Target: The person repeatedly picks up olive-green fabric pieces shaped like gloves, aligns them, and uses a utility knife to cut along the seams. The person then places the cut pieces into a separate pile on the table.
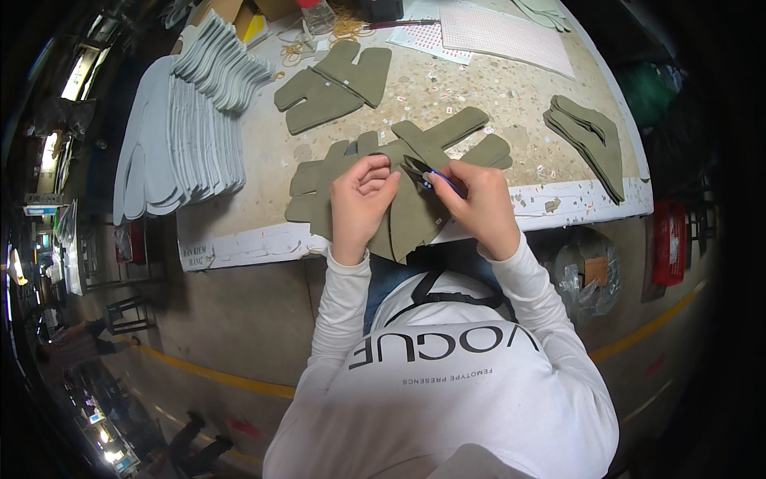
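Observation:
My right hand (484, 201) is closed around small dark thread snips (416, 168) with a blue part, their blades pointing left toward my other hand. My left hand (359, 206) has its fingers curled in, pinching the upper edge of an olive-green cloth piece (412, 217) that hangs over the table's near edge. Exactly what lies between those fingertips is partly hidden. Under and around both hands, more olive mitten-shaped pieces (452, 128) lie in an overlapping heap.
A tall stack of pale grey mitten-shaped pieces (209, 136) stands at the left. Olive pieces lie farther back (339, 86) and at the right (588, 142). Behind are rubber bands (348, 30), a red-lidded jar (318, 17) and printed sheets (507, 36). Scraps dot the table (511, 104).

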`<action>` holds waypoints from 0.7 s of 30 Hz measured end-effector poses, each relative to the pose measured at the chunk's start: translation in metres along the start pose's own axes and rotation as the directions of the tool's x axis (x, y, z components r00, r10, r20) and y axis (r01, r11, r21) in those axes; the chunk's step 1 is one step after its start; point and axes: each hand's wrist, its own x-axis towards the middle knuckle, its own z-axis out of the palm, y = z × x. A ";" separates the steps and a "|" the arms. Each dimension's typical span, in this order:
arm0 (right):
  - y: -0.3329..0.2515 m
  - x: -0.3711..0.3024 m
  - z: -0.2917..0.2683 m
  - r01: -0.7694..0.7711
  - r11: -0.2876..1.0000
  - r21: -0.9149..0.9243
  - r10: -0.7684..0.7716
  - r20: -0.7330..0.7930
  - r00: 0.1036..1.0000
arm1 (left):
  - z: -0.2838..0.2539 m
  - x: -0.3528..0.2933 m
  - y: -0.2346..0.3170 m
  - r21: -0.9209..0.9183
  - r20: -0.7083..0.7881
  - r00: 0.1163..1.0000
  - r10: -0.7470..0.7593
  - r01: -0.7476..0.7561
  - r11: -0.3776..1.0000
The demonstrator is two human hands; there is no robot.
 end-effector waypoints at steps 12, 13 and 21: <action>0.003 -0.001 -0.015 -0.056 0.998 -0.031 0.056 0.007 0.998 | 0.005 0.005 -0.005 0.173 -0.087 0.992 0.088 -0.072 0.982; 0.009 -0.001 -0.025 -0.110 0.993 -0.039 0.108 -0.043 0.993 | 0.004 0.005 -0.006 0.174 -0.110 0.988 0.106 -0.086 0.981; 0.061 0.004 -0.088 -0.249 0.877 -0.411 0.066 -0.411 0.909 | -0.001 0.012 -0.006 0.200 -0.034 0.991 0.130 -0.121 0.972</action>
